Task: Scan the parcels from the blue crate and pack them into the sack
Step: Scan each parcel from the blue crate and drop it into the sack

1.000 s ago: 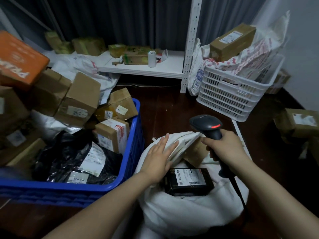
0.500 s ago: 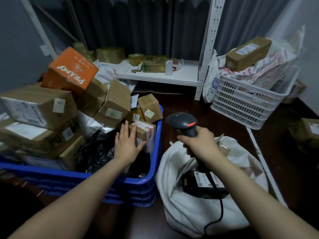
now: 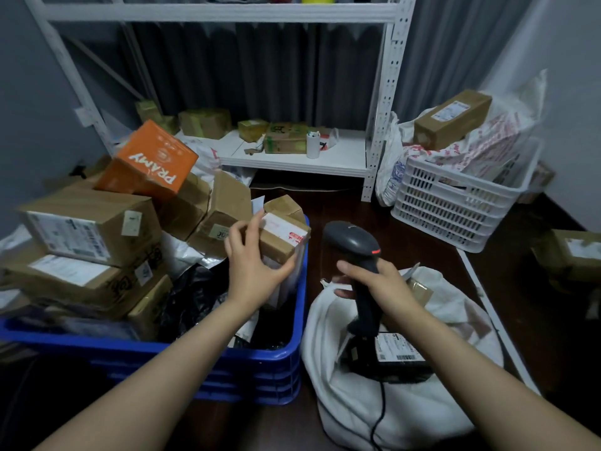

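Parcel: a small brown cardboard parcel [image 3: 283, 238] with a white label and red print, tilted, raised over the far right corner of the blue crate [image 3: 294, 348], clear of the load below it.
Left hand: the left hand [image 3: 252, 271] grips the parcel's near end; the thumb hooks under the lower edge and the fingers [image 3: 258, 219] curl over the top onto the label.
Crate: heaped with brown boxes and dark plastic mailers; 1 orange box [image 3: 146, 159] sits tilted on top of the pile at the far left.
Scanner: a dark handheld scanner [image 3: 353, 240] stands upright just right of the parcel and apart from it, a small red light glowing on its head; its cable [image 3: 380, 415] trails down over the sack.
Right hand: the right hand [image 3: 382, 288] is wrapped around the scanner's handle, fingers curled tight together, forefinger across the front.
Sack: a white sack [image 3: 406, 418] lies on the dark surface, touching the crate's right wall, mouth open upward.
Inside the sack: 1 black parcel [image 3: 403, 361] with a white barcode label lies flat, below the scanner handle.
Further out: a white slotted basket [image 3: 455, 206] stuffed with mailers and topped by 1 long brown box stands far right; a white shelf [image 3: 325, 157] behind the crate carries several small boxes.
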